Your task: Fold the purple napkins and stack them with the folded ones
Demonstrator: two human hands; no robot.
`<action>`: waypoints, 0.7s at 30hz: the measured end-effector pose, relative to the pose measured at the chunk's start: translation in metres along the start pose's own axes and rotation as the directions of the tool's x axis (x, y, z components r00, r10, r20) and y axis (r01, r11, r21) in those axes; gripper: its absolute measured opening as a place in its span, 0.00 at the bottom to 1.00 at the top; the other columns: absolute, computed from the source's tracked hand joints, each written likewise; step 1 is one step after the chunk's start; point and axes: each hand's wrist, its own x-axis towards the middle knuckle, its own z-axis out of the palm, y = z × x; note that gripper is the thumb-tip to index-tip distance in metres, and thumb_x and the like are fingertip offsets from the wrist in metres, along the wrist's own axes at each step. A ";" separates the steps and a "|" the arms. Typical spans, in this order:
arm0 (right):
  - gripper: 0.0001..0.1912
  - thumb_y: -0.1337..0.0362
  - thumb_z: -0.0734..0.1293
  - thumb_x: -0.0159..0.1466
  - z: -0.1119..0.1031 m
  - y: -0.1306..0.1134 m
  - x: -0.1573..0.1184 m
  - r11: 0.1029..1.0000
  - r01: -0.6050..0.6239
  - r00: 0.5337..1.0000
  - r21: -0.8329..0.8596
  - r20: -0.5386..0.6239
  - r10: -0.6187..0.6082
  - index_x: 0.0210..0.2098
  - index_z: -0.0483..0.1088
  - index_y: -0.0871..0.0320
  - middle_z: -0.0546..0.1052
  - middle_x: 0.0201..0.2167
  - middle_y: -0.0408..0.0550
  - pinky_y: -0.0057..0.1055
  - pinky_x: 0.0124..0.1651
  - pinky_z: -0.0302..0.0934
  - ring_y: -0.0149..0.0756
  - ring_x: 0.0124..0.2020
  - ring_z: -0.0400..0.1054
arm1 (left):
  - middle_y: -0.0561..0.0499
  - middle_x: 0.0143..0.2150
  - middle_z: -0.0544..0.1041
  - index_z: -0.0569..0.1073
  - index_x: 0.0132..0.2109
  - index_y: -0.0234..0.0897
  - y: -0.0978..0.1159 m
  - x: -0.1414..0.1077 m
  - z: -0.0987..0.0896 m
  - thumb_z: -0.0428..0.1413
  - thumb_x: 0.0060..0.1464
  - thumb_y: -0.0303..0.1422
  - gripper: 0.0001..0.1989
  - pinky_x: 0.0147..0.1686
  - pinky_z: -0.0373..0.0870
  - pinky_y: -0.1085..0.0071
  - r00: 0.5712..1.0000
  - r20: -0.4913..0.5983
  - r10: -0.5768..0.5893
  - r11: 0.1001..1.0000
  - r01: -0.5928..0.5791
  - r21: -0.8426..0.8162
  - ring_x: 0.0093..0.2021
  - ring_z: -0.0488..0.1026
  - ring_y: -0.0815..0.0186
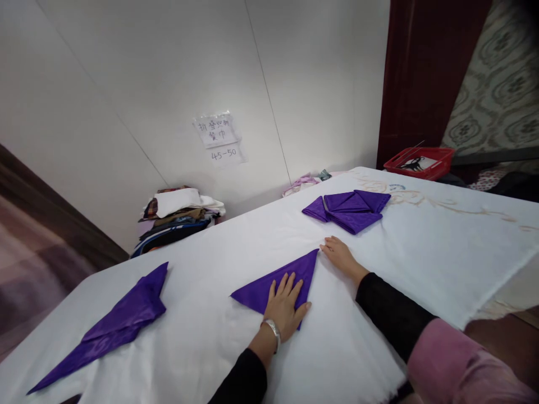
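Note:
A purple cloth napkin [263,289], folded into a triangle, lies on the white tablecloth [197,336] in front of me. My left hand [286,308], with a silver bracelet at the wrist, presses flat on it, fingers spread. At its far right corner, my right hand [340,255] has its fingers drawn together in a pinch on the tip. Further back on the right rest several folded purple napkin pieces [356,210], close beyond my right hand. Another purple napkin [122,320], folded long and pointed, lies at the left, apart from both hands.
Against the wall, a pile of folded clothes [179,216] stands beyond the table's back edge. A red plastic basket [421,163] with black-handled scissors sits at the back right. Handwritten paper signs [219,137] hang on the wall. A pinkish curtain [33,269] is at the left.

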 end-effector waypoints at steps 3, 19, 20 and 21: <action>0.20 0.55 0.55 0.64 0.006 -0.010 0.002 0.998 -0.061 0.998 -0.012 0.020 0.062 0.29 0.73 0.59 0.66 0.55 0.53 0.43 0.59 0.42 0.48 0.61 0.47 | 0.47 0.66 0.49 0.53 0.63 0.43 0.001 0.000 0.000 0.40 0.58 0.49 0.29 0.61 0.38 0.48 1.000 -0.008 0.000 1.000 0.000 -0.005 0.66 0.42 0.55; 0.14 0.58 0.60 0.61 0.013 -0.015 0.014 0.989 -0.145 0.989 0.027 0.046 0.143 0.30 0.73 0.59 0.62 0.58 0.55 0.46 0.60 0.36 0.50 0.62 0.45 | 0.49 0.67 0.48 0.52 0.63 0.43 0.001 0.000 -0.001 0.38 0.57 0.51 0.30 0.61 0.38 0.49 1.000 0.003 -0.012 1.000 0.012 0.001 0.66 0.41 0.56; 0.13 0.59 0.60 0.61 0.014 -0.015 0.014 0.988 -0.148 0.988 0.033 0.044 0.146 0.29 0.73 0.59 0.62 0.58 0.55 0.46 0.60 0.36 0.50 0.62 0.45 | 0.49 0.67 0.48 0.53 0.63 0.43 0.001 0.000 0.000 0.38 0.57 0.51 0.30 0.61 0.38 0.49 1.000 0.001 -0.012 1.000 0.012 0.004 0.66 0.41 0.56; 0.12 0.60 0.60 0.60 0.015 -0.014 0.015 0.988 -0.151 0.988 0.039 0.041 0.149 0.29 0.73 0.59 0.62 0.58 0.55 0.46 0.60 0.36 0.50 0.62 0.45 | 0.48 0.67 0.48 0.53 0.63 0.43 0.001 0.000 0.001 0.38 0.57 0.51 0.30 0.61 0.38 0.49 1.000 -0.002 -0.011 1.000 0.011 0.007 0.66 0.41 0.56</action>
